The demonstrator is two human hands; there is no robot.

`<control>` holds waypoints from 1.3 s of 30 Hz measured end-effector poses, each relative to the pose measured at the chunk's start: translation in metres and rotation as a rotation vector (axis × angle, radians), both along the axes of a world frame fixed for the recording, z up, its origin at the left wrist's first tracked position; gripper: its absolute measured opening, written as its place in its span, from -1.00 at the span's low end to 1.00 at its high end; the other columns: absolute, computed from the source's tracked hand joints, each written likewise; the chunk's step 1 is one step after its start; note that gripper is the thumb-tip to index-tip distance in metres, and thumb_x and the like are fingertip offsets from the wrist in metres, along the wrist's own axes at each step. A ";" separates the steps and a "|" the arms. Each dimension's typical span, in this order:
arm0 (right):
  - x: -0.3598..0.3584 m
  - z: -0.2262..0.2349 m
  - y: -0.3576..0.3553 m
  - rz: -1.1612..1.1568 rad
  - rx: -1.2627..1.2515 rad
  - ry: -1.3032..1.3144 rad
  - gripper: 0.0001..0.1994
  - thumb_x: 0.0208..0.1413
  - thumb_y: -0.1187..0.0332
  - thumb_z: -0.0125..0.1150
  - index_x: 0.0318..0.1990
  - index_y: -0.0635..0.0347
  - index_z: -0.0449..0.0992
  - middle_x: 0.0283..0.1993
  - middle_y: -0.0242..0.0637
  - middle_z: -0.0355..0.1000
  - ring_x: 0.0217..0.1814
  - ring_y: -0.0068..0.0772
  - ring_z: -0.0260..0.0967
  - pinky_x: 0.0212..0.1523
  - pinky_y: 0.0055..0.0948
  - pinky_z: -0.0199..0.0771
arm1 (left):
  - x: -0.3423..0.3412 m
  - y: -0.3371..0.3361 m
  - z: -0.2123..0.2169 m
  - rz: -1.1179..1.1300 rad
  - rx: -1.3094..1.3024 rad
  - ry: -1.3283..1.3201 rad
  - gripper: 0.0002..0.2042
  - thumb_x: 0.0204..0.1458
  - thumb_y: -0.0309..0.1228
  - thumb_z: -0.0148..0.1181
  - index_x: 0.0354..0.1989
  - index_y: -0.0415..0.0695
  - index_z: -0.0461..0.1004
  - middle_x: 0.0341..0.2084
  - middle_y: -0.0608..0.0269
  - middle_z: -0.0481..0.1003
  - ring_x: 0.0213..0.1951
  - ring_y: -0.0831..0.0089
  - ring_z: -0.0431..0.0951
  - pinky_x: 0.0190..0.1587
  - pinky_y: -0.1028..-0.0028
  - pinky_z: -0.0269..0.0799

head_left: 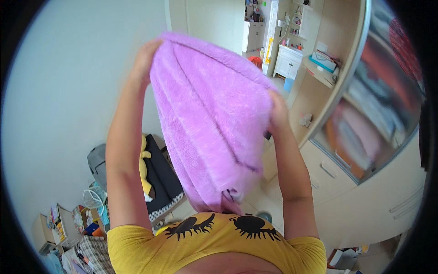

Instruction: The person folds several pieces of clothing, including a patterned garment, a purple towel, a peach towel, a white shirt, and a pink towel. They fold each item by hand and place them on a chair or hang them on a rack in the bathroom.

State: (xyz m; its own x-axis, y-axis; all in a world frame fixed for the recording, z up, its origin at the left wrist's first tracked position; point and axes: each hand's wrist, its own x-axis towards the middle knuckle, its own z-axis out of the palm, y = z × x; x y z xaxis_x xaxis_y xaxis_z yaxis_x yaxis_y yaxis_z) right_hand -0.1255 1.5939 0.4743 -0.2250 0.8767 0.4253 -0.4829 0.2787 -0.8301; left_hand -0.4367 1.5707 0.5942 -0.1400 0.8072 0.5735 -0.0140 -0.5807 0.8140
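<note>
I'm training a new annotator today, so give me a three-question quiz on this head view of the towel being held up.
1. True or false: both hands grip the purple towel.
2. Which hand is higher in the picture: A) left hand B) right hand?
3. Fill in: the plush toy beside the left forearm is ____ in colour.

Key: 1 true; 2 A; 3 yellow.

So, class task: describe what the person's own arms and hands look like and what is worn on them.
Both forearms are bare, with no gloves, watch or rings visible on the left hand or right hand. Short yellow sleeves cover only the upper arms.
</note>
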 end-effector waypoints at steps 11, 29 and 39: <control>-0.068 0.078 0.155 0.114 0.066 0.483 -0.74 0.15 0.26 -0.19 -0.23 0.25 0.37 -0.31 -0.26 0.39 -0.28 -0.41 0.35 -0.22 -0.46 0.34 | 0.016 0.196 -0.133 0.188 -0.055 0.543 -0.74 -0.02 -0.47 0.09 -0.14 -0.24 0.36 -0.29 0.27 0.44 -0.31 0.57 0.42 -0.24 0.54 0.35; -0.139 0.094 0.349 0.346 -0.158 0.122 -0.70 0.03 0.24 0.04 -0.21 0.33 0.41 -0.28 -0.27 0.41 -0.30 -0.44 0.36 -0.24 -0.51 0.34 | -0.012 0.294 -0.094 0.258 -0.058 0.085 -0.93 0.02 -0.48 0.05 -0.39 -0.21 0.42 -0.49 0.39 0.43 -0.39 0.64 0.38 -0.28 0.61 0.30; -0.167 0.077 0.414 0.584 0.240 -0.313 -0.62 -0.20 0.47 0.26 -0.15 0.34 0.37 -0.25 -0.23 0.41 -0.23 -0.45 0.36 -0.15 -0.49 0.34 | -0.059 0.292 -0.016 0.264 -0.122 0.166 -0.86 0.05 -0.33 0.01 -0.40 -0.13 0.38 -0.54 0.46 0.35 -0.45 0.69 0.31 -0.37 0.66 0.23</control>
